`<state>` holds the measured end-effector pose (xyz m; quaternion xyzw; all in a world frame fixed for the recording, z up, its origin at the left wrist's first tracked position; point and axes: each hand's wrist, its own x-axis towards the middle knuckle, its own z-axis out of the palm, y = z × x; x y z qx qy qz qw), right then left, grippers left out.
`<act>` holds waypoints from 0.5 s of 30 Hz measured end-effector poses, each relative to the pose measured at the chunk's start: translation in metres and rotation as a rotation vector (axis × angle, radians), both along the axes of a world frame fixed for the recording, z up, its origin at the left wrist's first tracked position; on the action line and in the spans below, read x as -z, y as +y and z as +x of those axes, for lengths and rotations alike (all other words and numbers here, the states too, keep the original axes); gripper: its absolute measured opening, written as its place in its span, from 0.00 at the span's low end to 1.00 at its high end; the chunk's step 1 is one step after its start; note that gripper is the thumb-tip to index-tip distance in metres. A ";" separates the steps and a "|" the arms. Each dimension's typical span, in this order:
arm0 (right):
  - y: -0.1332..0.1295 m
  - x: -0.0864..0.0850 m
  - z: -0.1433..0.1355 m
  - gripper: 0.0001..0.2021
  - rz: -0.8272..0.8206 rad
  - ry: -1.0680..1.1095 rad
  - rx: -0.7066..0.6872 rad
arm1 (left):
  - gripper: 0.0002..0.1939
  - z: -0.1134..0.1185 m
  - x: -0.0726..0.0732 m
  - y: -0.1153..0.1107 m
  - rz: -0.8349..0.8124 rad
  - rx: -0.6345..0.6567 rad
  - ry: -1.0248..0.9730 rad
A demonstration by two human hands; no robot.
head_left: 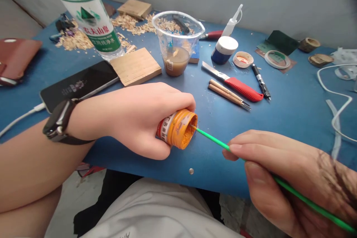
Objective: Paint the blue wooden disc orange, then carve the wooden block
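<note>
My left hand [142, 115], with a black watch at its wrist, is wrapped round a small orange paint jar [178, 129]. The jar is tipped on its side, its mouth facing right, and thick orange paint coats the inside. Between the fingers and thumb of my right hand [267, 171] is a thin green paintbrush [213, 140]. Its tip reaches into the jar's mouth, so the bristles are mostly hidden. Beyond the jar stands a clear plastic cup [178, 44] with murky brown water in it.
Behind my left arm lie a phone [80, 83] on a cable and a wooden board [135, 67]; a water bottle [89, 18] stands behind them. A red-handled knife [234, 83], carving tools [228, 96], a blue paint jar [224, 50] and its lid [243, 59] occupy the right. Wood shavings [75, 41] lie farther back.
</note>
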<state>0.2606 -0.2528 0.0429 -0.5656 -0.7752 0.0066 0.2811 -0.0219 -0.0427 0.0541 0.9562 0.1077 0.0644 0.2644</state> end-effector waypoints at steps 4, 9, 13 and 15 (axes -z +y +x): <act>-0.011 0.007 0.004 0.20 -0.058 0.062 0.063 | 0.29 0.000 0.003 0.000 -0.003 0.015 -0.013; -0.020 0.014 0.008 0.28 -0.029 0.036 0.062 | 0.25 0.002 0.006 -0.003 -0.059 0.018 0.030; -0.024 0.013 0.011 0.30 -0.044 0.053 0.048 | 0.22 0.003 0.006 -0.003 -0.062 0.008 0.044; -0.026 0.011 0.011 0.31 -0.048 0.033 0.066 | 0.23 0.003 0.006 -0.002 -0.045 0.000 0.040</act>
